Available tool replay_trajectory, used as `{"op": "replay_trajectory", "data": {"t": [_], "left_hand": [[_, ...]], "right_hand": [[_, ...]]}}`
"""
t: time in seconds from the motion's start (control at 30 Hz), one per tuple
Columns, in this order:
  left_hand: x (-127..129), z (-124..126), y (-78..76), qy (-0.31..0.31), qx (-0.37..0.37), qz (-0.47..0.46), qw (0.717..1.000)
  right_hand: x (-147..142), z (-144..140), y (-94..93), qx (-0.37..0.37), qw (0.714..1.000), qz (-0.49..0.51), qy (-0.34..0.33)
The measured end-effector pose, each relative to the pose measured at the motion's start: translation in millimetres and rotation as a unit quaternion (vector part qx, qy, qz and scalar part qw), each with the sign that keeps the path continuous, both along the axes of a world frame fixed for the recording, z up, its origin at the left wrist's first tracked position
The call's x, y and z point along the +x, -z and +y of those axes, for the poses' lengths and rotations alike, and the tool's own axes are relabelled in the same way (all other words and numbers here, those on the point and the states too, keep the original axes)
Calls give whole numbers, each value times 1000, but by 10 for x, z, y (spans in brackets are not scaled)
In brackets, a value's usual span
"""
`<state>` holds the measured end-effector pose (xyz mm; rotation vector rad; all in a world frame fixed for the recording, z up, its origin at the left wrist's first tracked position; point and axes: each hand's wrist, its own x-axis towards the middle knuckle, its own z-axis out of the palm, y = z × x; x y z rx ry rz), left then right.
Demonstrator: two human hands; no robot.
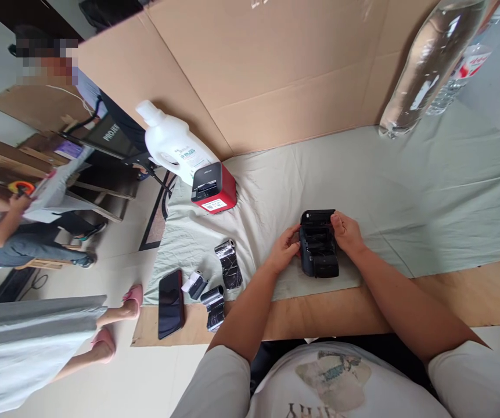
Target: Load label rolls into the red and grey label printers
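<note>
Black printer (pixel 318 251) on cloth-covered tabletop (pixel 406 191), lid open, long axis running away from body. Clasped between both: left hand (pixel 283 249) curled against left side, right hand (pixel 345 232) gripping right edge near lid, equally near.

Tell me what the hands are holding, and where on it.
Both hold the black printer: left hand on its left side, right hand at its upper right edge.

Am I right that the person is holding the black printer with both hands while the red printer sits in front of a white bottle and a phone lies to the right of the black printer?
Not quite: the head view shows the phone lying left of the black printer, near the table's edge. The rest holds: left hand and right hand hold it, and the red printer sits in front of the white bottle.
</note>
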<state>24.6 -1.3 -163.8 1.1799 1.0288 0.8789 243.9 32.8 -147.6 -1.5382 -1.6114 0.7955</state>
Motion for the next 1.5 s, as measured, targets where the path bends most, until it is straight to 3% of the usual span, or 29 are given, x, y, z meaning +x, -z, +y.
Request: {"op": "replay_trajectory", "data": {"t": [0.13, 0.27, 0.37, 0.5, 0.57, 0.63, 0.77, 0.87, 0.93, 1.0, 1.23, 1.3, 1.4, 1.5], "left_hand": [[8, -13, 5, -33, 67, 91, 993], [13, -17, -60, -65, 142, 209, 965], [38, -44, -184, -78, 150, 280, 945], [126, -90, -464, -139, 180, 362, 904], [204, -79, -624, -96, 217, 407, 882], [308, -35, -760, 0, 251, 469, 847], [547, 87, -905, 154, 261, 610, 733], [681, 141, -929, 193, 256, 667, 673], [716, 158, -928, 197, 255, 677, 662], [703, 173, -916, 192, 249, 669, 673], [556, 242, -821, 161, 240, 585, 758], [533, 244, -808, 132, 227, 536, 802], [433, 216, -836, 70, 173, 405, 895], [141, 140, -916, 50, 127, 252, 958]], "right_hand": [[-34, 13, 26, 3, 998, -56, 15], [-63, 30, 56, 3, 997, -62, 35], [-71, 33, 70, -13, 997, -74, 30], [-59, 30, 82, -15, 997, -77, 22], [-51, 32, 91, -12, 997, -73, 21], [-42, 36, 103, -9, 998, -62, 18], [-18, 42, 132, -8, 1000, -23, 6], [1, 46, 148, -3, 1000, -11, 5], [7, 49, 151, -2, 1000, -8, 3], [10, 52, 151, -2, 1000, -2, -2], [18, 69, 179, 23, 1000, -7, -2], [25, 76, 193, 28, 1000, -12, -1], [35, 79, 198, 32, 999, -8, -3], [41, 67, 180, 26, 1000, -7, -4]]}}
